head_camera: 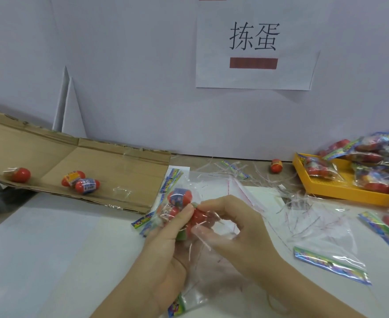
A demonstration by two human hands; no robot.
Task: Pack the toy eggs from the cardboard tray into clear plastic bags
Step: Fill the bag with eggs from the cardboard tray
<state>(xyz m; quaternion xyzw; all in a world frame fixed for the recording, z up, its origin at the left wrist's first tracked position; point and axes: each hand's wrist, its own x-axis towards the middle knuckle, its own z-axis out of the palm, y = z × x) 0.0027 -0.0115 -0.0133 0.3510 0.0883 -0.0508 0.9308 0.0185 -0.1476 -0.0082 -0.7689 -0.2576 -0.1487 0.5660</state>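
Over the white table [51, 260], my left hand [166, 249] grips several toy eggs [179, 196] against the clear bag [212, 283], whose film my right hand [234, 228] pinches. Three more lie in the cardboard tray [120, 161]. If the film slips, eggs could spill.

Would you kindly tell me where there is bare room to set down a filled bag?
The widest bare patch is the table front left, between the cardboard tray and the left hand. Right of the right hand it is crowded: empty bags, plastic strips, the heaped yellow tray.
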